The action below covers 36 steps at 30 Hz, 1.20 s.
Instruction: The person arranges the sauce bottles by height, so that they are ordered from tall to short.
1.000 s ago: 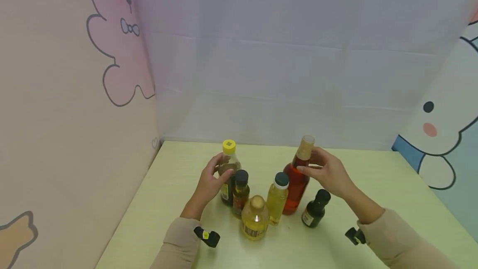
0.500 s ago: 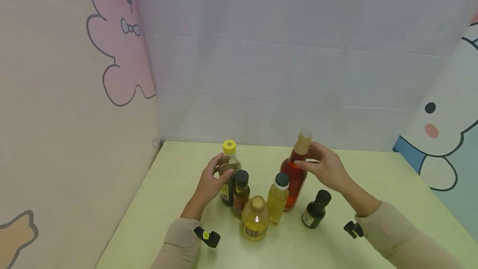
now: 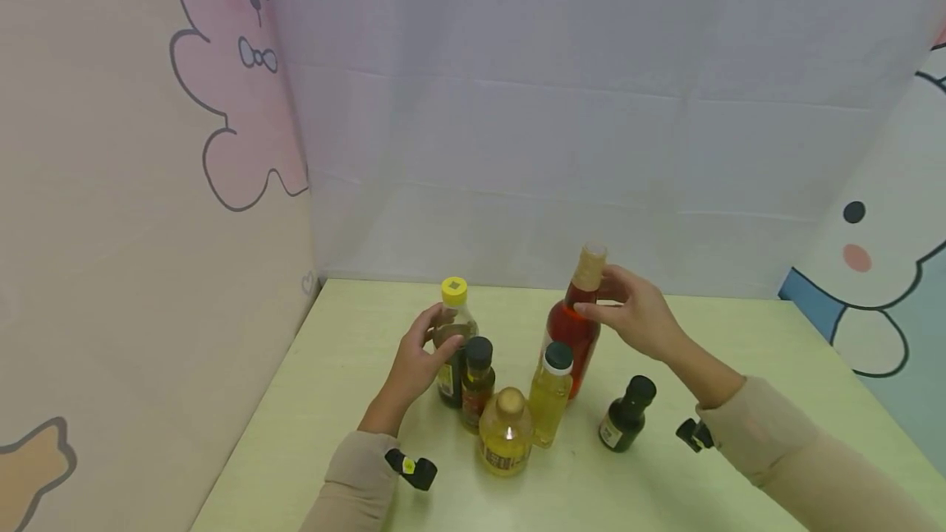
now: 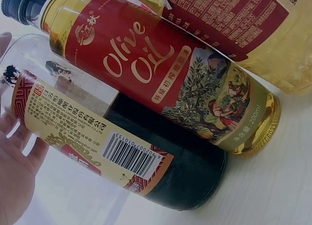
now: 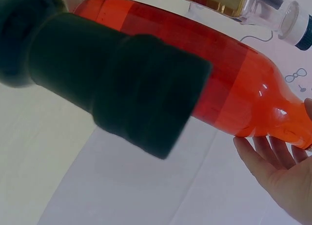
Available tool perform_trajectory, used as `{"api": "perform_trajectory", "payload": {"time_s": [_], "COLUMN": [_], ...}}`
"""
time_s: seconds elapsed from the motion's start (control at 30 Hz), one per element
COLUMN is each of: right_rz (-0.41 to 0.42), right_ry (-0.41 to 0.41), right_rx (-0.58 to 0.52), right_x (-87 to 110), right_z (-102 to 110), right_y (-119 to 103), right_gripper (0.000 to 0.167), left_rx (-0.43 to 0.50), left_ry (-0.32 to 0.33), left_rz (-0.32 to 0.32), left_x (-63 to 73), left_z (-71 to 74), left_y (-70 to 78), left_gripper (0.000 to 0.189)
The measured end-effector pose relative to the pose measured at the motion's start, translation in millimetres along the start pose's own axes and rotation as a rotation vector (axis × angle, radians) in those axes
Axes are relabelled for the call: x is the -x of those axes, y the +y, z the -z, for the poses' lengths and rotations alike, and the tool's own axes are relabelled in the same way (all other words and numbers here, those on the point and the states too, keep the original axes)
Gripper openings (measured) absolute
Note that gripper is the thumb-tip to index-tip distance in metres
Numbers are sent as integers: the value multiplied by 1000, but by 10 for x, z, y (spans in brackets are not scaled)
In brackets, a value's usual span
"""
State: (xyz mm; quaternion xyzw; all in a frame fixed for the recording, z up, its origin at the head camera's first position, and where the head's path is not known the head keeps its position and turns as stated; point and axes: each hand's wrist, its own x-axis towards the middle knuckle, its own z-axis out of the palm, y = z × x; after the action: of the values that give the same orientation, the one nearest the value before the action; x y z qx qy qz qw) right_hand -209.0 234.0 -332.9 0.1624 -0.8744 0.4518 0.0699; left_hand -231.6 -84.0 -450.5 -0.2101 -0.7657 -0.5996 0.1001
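Observation:
My right hand [image 3: 641, 314] grips the neck of a tall glass bottle of red liquid [image 3: 572, 331] with a tan neck wrap. Its fingers [image 5: 265, 159] curve about the bottle's shoulder in the right wrist view. On the left, my left hand [image 3: 415, 361] holds the upper part of a yellow-capped vinegar bottle [image 3: 447, 376], dark liquid inside. A small olive oil bottle [image 4: 146, 69] with a red label stands right beside the vinegar. A green-capped bottle of pale yellow liquid [image 3: 548, 405] stands in front of the red bottle, partly covering its lower part.
A squat bottle of yellow oil [image 3: 506, 437] with a gold cap is at the front of the group. To the right stands a small dark bottle [image 3: 626, 415], large and blurred in the right wrist view. A pale curtain [image 3: 517, 146] hangs behind the table [image 3: 355, 327].
My right hand has moved the red bottle to the left and farther back, behind the green-capped bottle. My left hand and the other bottles have stayed in place.

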Motion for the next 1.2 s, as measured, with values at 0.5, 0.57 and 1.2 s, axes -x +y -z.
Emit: {"api": "perform_trajectory", "payload": {"time_s": [0.5, 0.57, 1.2], "right_rz": [25, 23, -2], "right_ry": [-22, -24, -72], "right_rx": [6, 11, 8], "right_x": [-157, -176, -419], "right_z": [4, 1, -29], "right_y": [-101, -112, -230], "right_gripper": [48, 48, 51], "left_rx": [4, 10, -9], "left_ry": [2, 1, -23], "left_rz": [-11, -12, 10], "left_x": [0, 3, 35], "left_z": [4, 2, 32], "left_y": [-44, -37, 317], "left_gripper": [53, 53, 50]}}
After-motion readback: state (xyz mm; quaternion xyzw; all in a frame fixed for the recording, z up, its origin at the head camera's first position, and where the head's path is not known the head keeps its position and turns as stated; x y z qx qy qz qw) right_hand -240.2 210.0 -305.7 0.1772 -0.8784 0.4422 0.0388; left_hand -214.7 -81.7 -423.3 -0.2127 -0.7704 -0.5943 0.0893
